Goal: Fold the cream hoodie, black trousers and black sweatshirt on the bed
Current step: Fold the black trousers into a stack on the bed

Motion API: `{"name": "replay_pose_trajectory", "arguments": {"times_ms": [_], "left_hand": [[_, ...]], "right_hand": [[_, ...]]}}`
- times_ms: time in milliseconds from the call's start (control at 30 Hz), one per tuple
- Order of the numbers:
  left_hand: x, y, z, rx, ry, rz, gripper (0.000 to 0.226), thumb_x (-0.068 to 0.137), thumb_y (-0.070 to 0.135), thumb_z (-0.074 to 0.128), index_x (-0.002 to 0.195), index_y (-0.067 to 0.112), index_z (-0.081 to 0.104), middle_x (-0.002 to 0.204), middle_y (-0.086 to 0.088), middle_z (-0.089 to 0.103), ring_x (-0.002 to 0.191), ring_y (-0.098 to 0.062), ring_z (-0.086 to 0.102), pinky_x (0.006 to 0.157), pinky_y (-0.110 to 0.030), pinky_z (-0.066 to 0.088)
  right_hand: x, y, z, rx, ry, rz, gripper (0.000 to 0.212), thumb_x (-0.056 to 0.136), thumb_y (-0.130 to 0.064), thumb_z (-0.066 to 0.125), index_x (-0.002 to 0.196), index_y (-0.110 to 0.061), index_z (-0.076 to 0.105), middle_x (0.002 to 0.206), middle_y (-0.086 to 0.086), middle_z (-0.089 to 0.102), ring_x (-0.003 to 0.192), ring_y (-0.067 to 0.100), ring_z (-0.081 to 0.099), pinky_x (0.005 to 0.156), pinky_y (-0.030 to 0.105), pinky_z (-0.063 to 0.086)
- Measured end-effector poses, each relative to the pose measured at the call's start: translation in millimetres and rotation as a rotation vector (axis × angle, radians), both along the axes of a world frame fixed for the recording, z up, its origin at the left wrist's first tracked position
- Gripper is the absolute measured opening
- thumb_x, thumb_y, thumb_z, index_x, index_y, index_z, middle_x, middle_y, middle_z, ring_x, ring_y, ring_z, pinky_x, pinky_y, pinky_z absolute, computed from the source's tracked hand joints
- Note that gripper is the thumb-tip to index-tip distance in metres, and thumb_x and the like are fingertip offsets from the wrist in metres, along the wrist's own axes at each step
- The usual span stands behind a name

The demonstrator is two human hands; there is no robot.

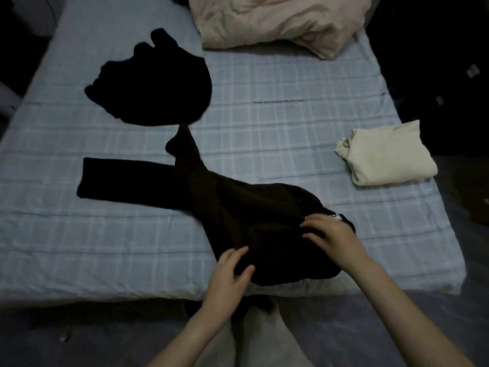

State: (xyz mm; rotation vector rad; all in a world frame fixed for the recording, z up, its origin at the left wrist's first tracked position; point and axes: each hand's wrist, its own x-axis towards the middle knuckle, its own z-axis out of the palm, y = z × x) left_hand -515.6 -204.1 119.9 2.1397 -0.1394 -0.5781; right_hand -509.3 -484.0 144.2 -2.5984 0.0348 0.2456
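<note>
The black trousers (238,205) lie near the bed's front edge, one leg stretched left and the other angled toward the back. My left hand (230,271) grips the waist end at the front, fabric between thumb and fingers. A little to the right and farther back, my right hand (330,235) holds the same bunched waist part with curled fingers. The black sweatshirt (153,86) sits in a crumpled heap at the back left. The cream hoodie (383,157) lies folded at the bed's right edge.
The bed (277,123) has a light blue checked sheet. A beige duvet (277,19) is bunched at the back. My legs in light trousers (262,337) stand against the front edge. Dark floor lies on both sides.
</note>
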Motion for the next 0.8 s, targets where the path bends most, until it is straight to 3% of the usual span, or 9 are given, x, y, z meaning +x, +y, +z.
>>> {"name": "replay_pose_trajectory", "arguments": {"times_ms": [67, 100, 233, 367, 533, 633, 733, 800], "left_hand": [[-0.8, -4.7, -23.8, 0.112, 0.125, -0.106, 0.049, 0.097, 0.035, 0.057, 0.143, 0.031, 0.044, 0.145, 0.001, 0.039, 0.135, -0.015, 0.04, 0.107, -0.016, 0.031], [8.0, -6.5, -32.0, 0.143, 0.134, -0.109, 0.051, 0.096, 0.034, 0.057, 0.145, 0.028, 0.042, 0.146, -0.001, 0.039, 0.135, -0.017, 0.04, 0.108, -0.019, 0.031], [84.9, -13.9, -65.2, 0.233, -0.058, -0.078, 0.05, 0.094, 0.027, 0.063, 0.14, 0.016, 0.05, 0.139, -0.01, 0.048, 0.129, -0.025, 0.046, 0.11, -0.033, 0.035], [172.5, -20.5, -117.0, 0.35, -0.176, 0.095, 0.059, 0.092, 0.034, 0.063, 0.146, 0.021, 0.042, 0.152, -0.012, 0.032, 0.138, -0.03, 0.03, 0.114, -0.04, 0.03], [253.5, -6.4, -181.4, 0.592, -0.3, 0.284, 0.078, 0.089, 0.053, 0.059, 0.153, 0.026, 0.025, 0.159, -0.017, 0.016, 0.145, -0.035, 0.016, 0.119, -0.051, 0.017], [290.5, 8.0, -215.1, 0.648, -0.336, 0.276, 0.083, 0.088, 0.06, 0.054, 0.155, 0.029, 0.016, 0.162, -0.013, 0.011, 0.148, -0.034, 0.01, 0.12, -0.052, 0.009], [303.9, 20.1, -252.1, 0.592, -0.35, 0.221, 0.08, 0.093, 0.056, 0.049, 0.156, 0.026, 0.011, 0.164, -0.008, 0.009, 0.15, -0.029, 0.004, 0.121, -0.05, 0.007], [300.0, 28.4, -274.6, 0.481, -0.407, 0.221, 0.068, 0.1, 0.046, 0.043, 0.156, 0.023, 0.013, 0.164, -0.004, 0.011, 0.151, -0.025, 0.002, 0.122, -0.048, 0.007]], "right_hand": [[-18.5, -13.4, -42.8, 0.005, 0.356, 0.015, 0.033, 0.091, -0.027, 0.069, 0.123, -0.018, 0.068, 0.138, 0.002, 0.055, 0.127, 0.02, 0.053, 0.105, 0.026, 0.038], [-23.4, -18.2, -59.6, 0.029, 0.424, -0.007, 0.034, 0.092, -0.029, 0.068, 0.124, -0.019, 0.067, 0.141, 0.0, 0.051, 0.129, 0.018, 0.05, 0.106, 0.025, 0.036], [3.6, -26.1, -102.1, 0.158, 0.291, -0.187, 0.027, 0.094, -0.023, 0.064, 0.121, -0.019, 0.068, 0.132, -0.002, 0.057, 0.124, 0.016, 0.054, 0.098, 0.017, 0.032], [63.7, -17.6, -140.8, 0.135, 0.16, -0.256, 0.036, 0.097, -0.024, 0.06, 0.132, -0.016, 0.06, 0.142, 0.0, 0.051, 0.132, 0.016, 0.045, 0.104, 0.021, 0.028], [130.5, 48.4, -194.0, 0.261, 0.011, -0.143, 0.043, 0.097, -0.025, 0.059, 0.139, -0.022, 0.054, 0.148, -0.006, 0.046, 0.137, 0.011, 0.04, 0.11, 0.022, 0.026], [166.9, 107.4, -222.1, 0.38, -0.027, -0.043, 0.044, 0.097, -0.026, 0.058, 0.141, -0.025, 0.052, 0.148, -0.009, 0.044, 0.137, 0.007, 0.039, 0.11, 0.019, 0.026], [192.1, 150.7, -254.6, 0.421, -0.045, 0.023, 0.049, 0.099, -0.034, 0.054, 0.146, -0.031, 0.044, 0.153, -0.013, 0.038, 0.141, 0.003, 0.031, 0.114, 0.021, 0.025], [197.7, 163.4, -278.7, 0.308, -0.046, 0.072, 0.052, 0.1, -0.042, 0.048, 0.15, -0.033, 0.037, 0.155, -0.01, 0.036, 0.144, 0.005, 0.027, 0.12, 0.027, 0.02]]}}
